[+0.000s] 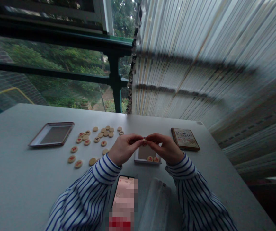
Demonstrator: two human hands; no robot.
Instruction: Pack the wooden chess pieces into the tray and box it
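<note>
My left hand [124, 148] and my right hand [165, 148] meet at the fingertips, thumbs and forefingers pinching a round xiangqi piece [144, 142] with red marking. They are above a shallow box [149, 162] with a grey-brown bottom. Two xiangqi pieces [153, 159] with red characters lie side by side at its near right corner; the hands cover its far part. Left of my left hand, several loose pieces [87, 142] are scattered on the white table, some with red or black characters up, others showing plain wood. My left wrist partly hides a few.
A shallow tray or lid [33, 145] lies at the left of the table [41, 179]. At right is a flat box with a decorated cover [185, 138]. A phone [125, 189] and a clear plastic wrapping [155, 202] lie between my forearms. Window railing and a string curtain stand behind.
</note>
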